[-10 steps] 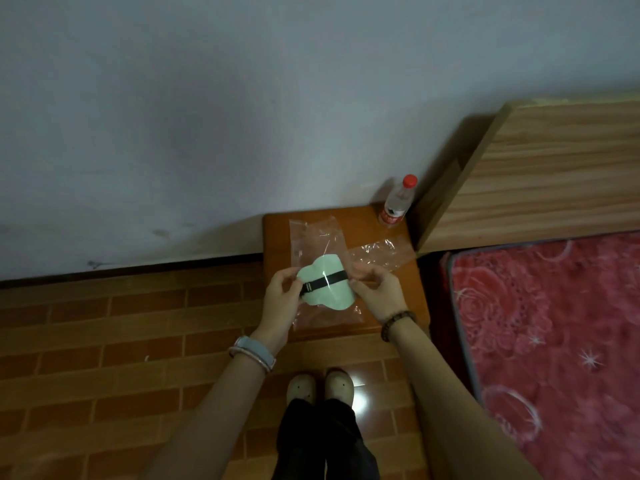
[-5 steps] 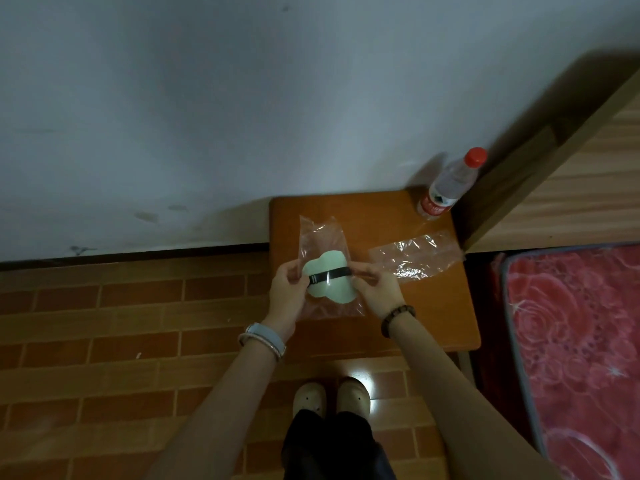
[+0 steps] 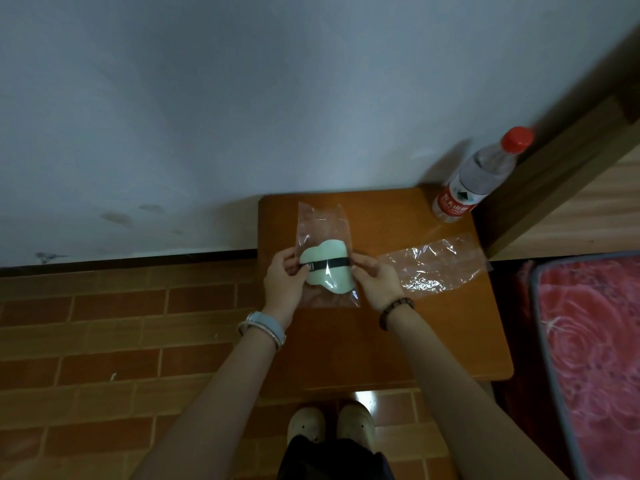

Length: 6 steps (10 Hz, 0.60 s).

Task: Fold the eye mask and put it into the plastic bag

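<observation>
A pale green folded eye mask (image 3: 325,258) with a black strap across it is held over a clear plastic bag (image 3: 322,223) on the small wooden table (image 3: 398,341). My left hand (image 3: 282,280) pinches the mask's left side at the strap. Its right side, together with the bag's edge, is pinched by my right hand (image 3: 375,277). Whether the mask lies inside the bag or on top of it I cannot tell.
A second clear plastic bag (image 3: 433,265) lies crumpled to the right on the table. A water bottle (image 3: 479,174) with a red cap stands at the back right corner against the wall. A wooden headboard and red mattress (image 3: 595,341) border the right side. My shoes (image 3: 330,424) stand on the brick floor.
The camera view has shifted so the table sits more central and closer. Both hands keep hold of the mask over the bag, which has moved slightly toward the table's back.
</observation>
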### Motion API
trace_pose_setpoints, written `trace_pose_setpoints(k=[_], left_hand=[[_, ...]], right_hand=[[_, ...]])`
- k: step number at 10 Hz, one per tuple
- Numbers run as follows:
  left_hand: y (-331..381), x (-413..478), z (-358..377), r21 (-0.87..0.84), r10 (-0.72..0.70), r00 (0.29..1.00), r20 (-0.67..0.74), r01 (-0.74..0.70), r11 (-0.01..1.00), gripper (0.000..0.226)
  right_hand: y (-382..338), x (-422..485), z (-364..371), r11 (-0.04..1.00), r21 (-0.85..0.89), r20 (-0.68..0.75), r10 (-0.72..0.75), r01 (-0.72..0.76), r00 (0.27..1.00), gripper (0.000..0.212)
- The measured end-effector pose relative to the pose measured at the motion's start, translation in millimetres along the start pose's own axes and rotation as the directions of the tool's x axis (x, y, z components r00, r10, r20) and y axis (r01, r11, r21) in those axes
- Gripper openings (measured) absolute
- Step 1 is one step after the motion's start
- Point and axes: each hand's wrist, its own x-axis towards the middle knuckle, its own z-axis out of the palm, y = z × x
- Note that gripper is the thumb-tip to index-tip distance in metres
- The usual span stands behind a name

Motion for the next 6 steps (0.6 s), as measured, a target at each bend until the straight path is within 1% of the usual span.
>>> trace_pose_setpoints(k=[1, 3, 4, 5, 6], left_hand=[[10.0, 12.4, 10.6, 0.004, 0.055, 0.998, -0.012, -0.055, 0.998, 0.038], [20.9, 33.9, 28.8, 0.049, 0.137, 0.990, -0.027, -0.136, 0.990, 0.035], [24.0, 37.4, 33.2, 0.072, 0.135, 0.990, -0.039, -0.132, 0.989, 0.036], [24.4, 37.1, 34.9, 0.058, 0.117, 0.992, -0.039, -0.115, 0.992, 0.036], [26.4, 28.2, 32.5, 0.095, 0.121, 0.991, -0.056, -0.115, 0.989, 0.039]], right_hand=[[-5.6, 11.6, -6.7, 1.000, 0.008, -0.015, -0.029, 0.029, 0.999, 0.035], [-17.2, 29.9, -15.0, 0.997, 0.067, -0.021, -0.031, 0.032, 0.999, 0.040], [-18.8, 34.7, -16.9, 0.995, 0.084, -0.021, -0.051, 0.052, 0.999, 0.039], [-17.5, 38.2, -18.8, 0.995, 0.088, -0.008, -0.041, 0.042, 0.999, 0.040], [-21.7, 31.7, -20.1, 0.996, 0.062, -0.028, -0.066, 0.068, 0.997, 0.042]])
